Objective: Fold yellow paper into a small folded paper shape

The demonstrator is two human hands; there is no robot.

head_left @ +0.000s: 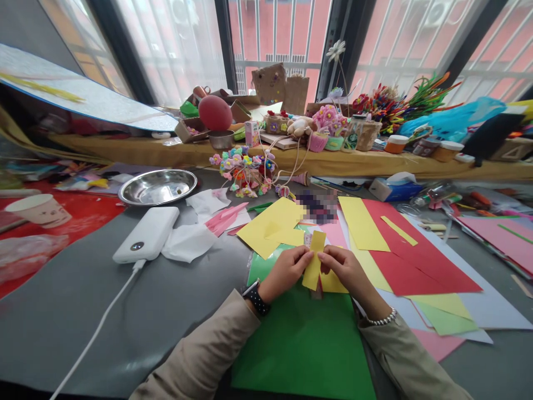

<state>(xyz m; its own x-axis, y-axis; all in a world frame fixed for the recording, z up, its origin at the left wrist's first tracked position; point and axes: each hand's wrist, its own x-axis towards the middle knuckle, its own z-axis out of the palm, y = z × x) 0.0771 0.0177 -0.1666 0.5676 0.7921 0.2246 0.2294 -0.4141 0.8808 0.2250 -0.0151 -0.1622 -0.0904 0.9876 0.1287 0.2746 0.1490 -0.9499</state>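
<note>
Between my two hands is a yellow paper strip [315, 261], held upright above the green sheet [303, 344]. My left hand [287, 268] pinches its left edge with thumb and forefinger. From the other side, my right hand [343, 272] grips the right edge, its fingers closed. Behind the strip lie a larger cut yellow paper [270, 225] and a smaller yellow piece [334, 283]. A narrow brownish piece below the strip is mostly hidden, and I cannot make out what it is.
On the right lie red paper [425, 266] and a pale yellow sheet [363, 222]. To the left are a white power bank [145, 236] with its cable, crumpled white tissue [189, 243] and a steel plate [158, 188]. Pipe-cleaner flowers [244, 169] stand before the crowded sill.
</note>
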